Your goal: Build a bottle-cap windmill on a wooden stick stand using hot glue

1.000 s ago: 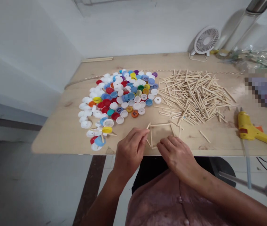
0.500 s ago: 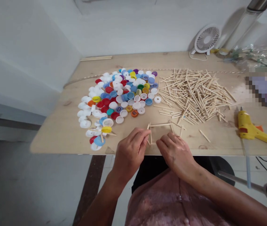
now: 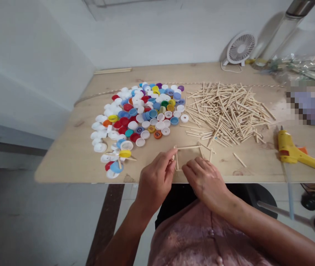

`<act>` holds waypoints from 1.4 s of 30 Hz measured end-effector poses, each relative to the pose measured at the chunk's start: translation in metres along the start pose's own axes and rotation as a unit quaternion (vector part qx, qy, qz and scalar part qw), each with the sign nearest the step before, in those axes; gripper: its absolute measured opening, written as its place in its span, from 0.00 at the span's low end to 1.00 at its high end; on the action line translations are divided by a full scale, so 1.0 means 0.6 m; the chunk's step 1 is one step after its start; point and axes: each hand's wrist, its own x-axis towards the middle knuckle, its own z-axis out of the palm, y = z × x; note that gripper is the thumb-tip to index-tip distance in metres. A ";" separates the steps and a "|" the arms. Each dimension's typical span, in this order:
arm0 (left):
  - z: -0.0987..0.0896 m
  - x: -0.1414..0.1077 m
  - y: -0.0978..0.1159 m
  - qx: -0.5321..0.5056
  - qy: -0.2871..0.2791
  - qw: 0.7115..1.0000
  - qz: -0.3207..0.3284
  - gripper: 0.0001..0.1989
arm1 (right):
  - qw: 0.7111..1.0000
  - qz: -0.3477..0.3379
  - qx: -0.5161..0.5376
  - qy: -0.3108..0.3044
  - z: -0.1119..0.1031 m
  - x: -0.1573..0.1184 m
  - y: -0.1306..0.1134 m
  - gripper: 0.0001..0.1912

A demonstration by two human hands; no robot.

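A small frame of thin wooden sticks [image 3: 188,147] lies near the table's front edge, between and just beyond my hands. My left hand [image 3: 157,175] is at its left corner, thumb and forefinger pinched on a stick there. My right hand [image 3: 204,179] rests on the frame's near right side, its fingers curled together over the near stick and hiding part of it. A large pile of loose sticks [image 3: 226,111] lies beyond my right hand. Many coloured bottle caps [image 3: 143,114] are spread out to the left of that pile.
A yellow glue gun [image 3: 287,147] lies at the right, near the front edge. One loose stick [image 3: 239,160] is between it and my right hand. At the back stand a white fan [image 3: 240,48] and a tall clear cylinder [image 3: 278,35]. A cord [image 3: 99,96] runs behind the piles.
The view has shifted slightly. My left hand's fingertips have moved a little at the frame's left corner; my right hand stays nearly where it was.
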 end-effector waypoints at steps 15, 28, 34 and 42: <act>0.043 -0.041 0.003 -0.063 0.047 0.986 -0.149 0.16 | 0.950 0.170 0.184 0.185 -0.003 -0.088 0.055 0.07; 0.037 -0.039 0.008 -0.079 0.031 0.982 -0.166 0.15 | 0.953 0.185 0.196 0.137 0.022 -0.080 0.060 0.07; 0.040 -0.043 0.004 -0.084 0.026 0.982 -0.169 0.15 | 0.954 0.185 0.178 0.153 0.025 -0.076 0.056 0.08; 0.037 -0.044 0.004 -0.099 0.005 0.977 -0.187 0.16 | 0.951 0.176 0.191 0.166 0.024 -0.077 0.057 0.06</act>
